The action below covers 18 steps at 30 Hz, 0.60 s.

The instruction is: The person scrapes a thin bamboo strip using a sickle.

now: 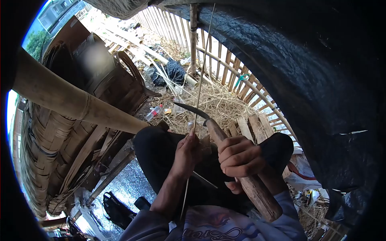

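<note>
My left hand (186,152) is closed around a long thin bamboo strip (203,68). The strip runs upright from below my wrist to high in front of me. In my right hand (241,157) is a knife (217,132) with a thick wooden handle, its fingers wrapped around the grip. Its dark curved blade points left and crosses the strip just above my left hand; whether the edge touches the strip I cannot tell. The butt of the handle reaches back along my right forearm. A short thin stick (205,180) shows below my left hand, near my lap.
Bamboo shavings (219,100) cover the ground ahead, with a plastic bottle (153,113) and a black plastic bag (175,71). A thick bamboo pole (86,106) and woven bamboo (48,152) stand at left. A slatted fence (231,68) and black sheeting (305,76) are at right.
</note>
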Tool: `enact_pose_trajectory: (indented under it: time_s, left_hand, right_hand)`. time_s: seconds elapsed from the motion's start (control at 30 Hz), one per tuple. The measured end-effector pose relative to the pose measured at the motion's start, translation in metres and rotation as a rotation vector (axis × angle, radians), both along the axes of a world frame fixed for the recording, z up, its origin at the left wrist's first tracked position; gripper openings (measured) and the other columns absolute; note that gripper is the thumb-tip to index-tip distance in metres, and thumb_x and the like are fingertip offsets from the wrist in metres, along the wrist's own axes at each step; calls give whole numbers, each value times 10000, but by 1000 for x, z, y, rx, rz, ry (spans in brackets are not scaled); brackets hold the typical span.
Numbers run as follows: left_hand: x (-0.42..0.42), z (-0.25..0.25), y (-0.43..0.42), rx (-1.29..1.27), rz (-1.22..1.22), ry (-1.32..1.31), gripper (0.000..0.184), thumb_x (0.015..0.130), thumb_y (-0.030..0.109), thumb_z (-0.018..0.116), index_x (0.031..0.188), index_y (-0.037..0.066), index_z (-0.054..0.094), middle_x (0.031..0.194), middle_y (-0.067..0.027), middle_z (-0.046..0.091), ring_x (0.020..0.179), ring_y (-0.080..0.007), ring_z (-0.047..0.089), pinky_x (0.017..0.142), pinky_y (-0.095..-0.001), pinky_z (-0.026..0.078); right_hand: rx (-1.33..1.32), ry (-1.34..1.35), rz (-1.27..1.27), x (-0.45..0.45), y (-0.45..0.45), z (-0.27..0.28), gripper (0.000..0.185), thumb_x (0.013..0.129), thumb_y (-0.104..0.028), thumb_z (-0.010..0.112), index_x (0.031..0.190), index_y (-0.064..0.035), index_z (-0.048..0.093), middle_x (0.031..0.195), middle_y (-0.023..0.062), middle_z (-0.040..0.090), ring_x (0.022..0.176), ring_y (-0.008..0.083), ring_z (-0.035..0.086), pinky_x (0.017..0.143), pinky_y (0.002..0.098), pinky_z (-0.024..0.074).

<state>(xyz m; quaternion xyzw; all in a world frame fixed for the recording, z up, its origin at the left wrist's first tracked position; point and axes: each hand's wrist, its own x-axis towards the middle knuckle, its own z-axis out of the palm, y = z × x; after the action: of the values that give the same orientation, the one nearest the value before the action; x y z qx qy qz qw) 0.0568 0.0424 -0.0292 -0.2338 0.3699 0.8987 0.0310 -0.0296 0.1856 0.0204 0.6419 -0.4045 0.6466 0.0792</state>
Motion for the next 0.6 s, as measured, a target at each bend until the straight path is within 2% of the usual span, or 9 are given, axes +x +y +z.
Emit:
enact_pose_trajectory:
  time_s: [0.07,0.1,0.13,0.2,0.27,0.37,0.5,0.6]
  left_hand:
    - [1,2,0,-17,-1,15,366,952,338,383,630,169,348,508,79,257,405,-34,218,374,-206,182]
    - [1,3,0,-43,-3,12,348,951,347,389,655,167,357,532,78,266,423,-35,230,386,-205,188]
    - [2,3,1,-68,-7,4,332,949,356,395,680,165,365,556,76,274,442,-37,243,398,-204,193]
    - [4,2,4,-66,13,-18,330,953,346,389,679,163,365,551,73,269,434,-41,238,395,-206,190]
    - [3,-6,9,-65,-58,-16,320,956,335,384,687,162,376,559,75,279,434,-41,245,393,-205,191]
    - [-2,3,2,-53,-35,2,322,952,324,385,677,158,370,541,71,277,425,-44,239,392,-208,193]
    - [-3,2,1,-5,29,-16,340,949,315,387,653,153,349,522,69,256,418,-45,230,392,-216,195]
    - [1,-3,0,25,18,-11,339,950,313,386,654,151,352,523,70,254,423,-45,232,394,-214,202]
  right_hand:
    - [61,92,28,14,2,10,153,728,-135,642,662,-45,538,614,28,535,525,160,536,524,306,472]
    - [86,132,58,24,1,10,104,703,-88,640,679,-56,544,622,14,502,547,152,527,565,298,462]
    - [95,167,104,27,0,8,139,739,-94,638,658,-46,535,617,23,527,541,161,546,542,303,473]
    - [53,180,-50,6,-9,-10,99,705,-98,642,704,-63,549,622,-2,493,547,152,524,559,293,455]
    - [186,203,-231,-13,-1,-9,151,681,-158,662,693,-62,546,603,10,494,541,163,530,538,302,452]
    - [11,46,-81,-1,6,10,145,675,-142,653,659,-62,532,598,11,507,537,160,539,545,296,456]
    - [73,123,-12,11,2,-2,148,708,-156,637,695,-53,531,604,27,551,521,174,549,518,315,475]
    - [1,20,-13,-3,-2,-9,135,703,-142,629,691,-51,529,601,28,546,516,170,545,518,315,476]
